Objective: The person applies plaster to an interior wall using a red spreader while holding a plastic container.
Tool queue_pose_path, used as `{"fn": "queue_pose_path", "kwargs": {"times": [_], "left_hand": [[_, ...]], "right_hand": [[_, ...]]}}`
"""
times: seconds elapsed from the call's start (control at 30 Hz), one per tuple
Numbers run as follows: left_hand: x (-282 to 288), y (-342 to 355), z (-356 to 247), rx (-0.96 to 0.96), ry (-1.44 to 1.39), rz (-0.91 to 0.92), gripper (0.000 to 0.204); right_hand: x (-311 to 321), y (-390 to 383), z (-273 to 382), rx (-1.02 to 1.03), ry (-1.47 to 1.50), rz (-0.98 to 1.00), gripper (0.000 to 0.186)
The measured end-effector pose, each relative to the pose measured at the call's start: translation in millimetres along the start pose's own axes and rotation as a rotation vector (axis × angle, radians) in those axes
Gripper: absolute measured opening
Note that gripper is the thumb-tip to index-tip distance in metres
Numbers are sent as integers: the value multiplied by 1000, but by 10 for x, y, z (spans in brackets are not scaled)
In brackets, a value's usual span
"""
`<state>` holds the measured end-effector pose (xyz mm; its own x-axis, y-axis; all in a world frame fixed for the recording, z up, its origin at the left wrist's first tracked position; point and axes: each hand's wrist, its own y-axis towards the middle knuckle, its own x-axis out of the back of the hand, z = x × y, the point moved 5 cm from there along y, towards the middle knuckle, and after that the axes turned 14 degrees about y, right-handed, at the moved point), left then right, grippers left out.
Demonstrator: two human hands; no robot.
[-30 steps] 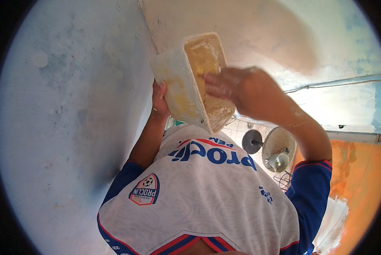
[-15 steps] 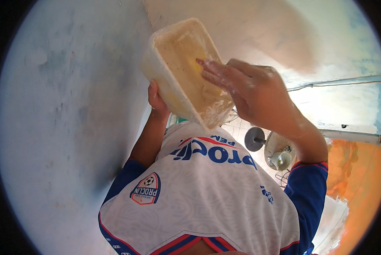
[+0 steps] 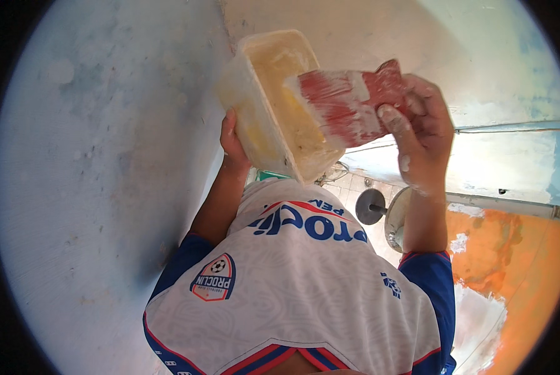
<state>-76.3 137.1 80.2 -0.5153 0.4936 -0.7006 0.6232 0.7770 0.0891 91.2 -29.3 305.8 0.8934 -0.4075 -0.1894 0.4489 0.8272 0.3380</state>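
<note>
My left hand (image 3: 231, 142) grips a cream plastic tub (image 3: 250, 119) from its lower left side, with the thumb up along the wall. The tub is tilted, its open face turned to the right, and pale paste smears its inside. A flat red putty scraper (image 3: 353, 103), streaked with whitish paste, is pinched in my right hand (image 3: 425, 128), thumb on the near face. The scraper's wide edge reaches over the tub's opening. Paste also marks the thumb and wrist of that hand.
A bluish-grey wall (image 3: 92, 156) stands close on the left, meeting another patchy wall (image 3: 342, 31) ahead. A thin cable (image 3: 511, 129) runs along the right side. Down on the tiled floor are a black disc (image 3: 371, 206) and a round beige object (image 3: 395, 219). Orange paint (image 3: 517, 250) covers the lower right.
My right hand has drawn back to the right and turned, bringing the scraper's broad red face into view. The tub has shifted only slightly in my left hand.
</note>
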Motion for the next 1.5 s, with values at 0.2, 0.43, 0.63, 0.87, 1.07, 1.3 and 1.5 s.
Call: {"fn": "queue_pose_path", "kwargs": {"times": [0.2,0.43,0.63,0.87,1.07,1.3,1.5], "left_hand": [[-51,39,-3,96,-38,7,56],[9,47,43,143,-74,27,59],[179,12,51,106,-64,21,68],[91,-68,-15,-50,37,-51,82],[-50,-69,14,-91,112,-102,83],[-130,-70,4,-86,71,-74,80],[-103,-77,8,-197,140,-67,80]], "right_hand": [[70,-66,-282,12,-254,175,37],[-90,-15,-190,151,-460,298,39],[-96,-119,-151,134,-220,-16,35],[-139,-219,-128,273,-659,49,32],[-59,-210,-214,166,-494,21,33],[-21,-127,-169,236,-596,87,37],[-46,-149,-39,334,-469,-49,34]]}}
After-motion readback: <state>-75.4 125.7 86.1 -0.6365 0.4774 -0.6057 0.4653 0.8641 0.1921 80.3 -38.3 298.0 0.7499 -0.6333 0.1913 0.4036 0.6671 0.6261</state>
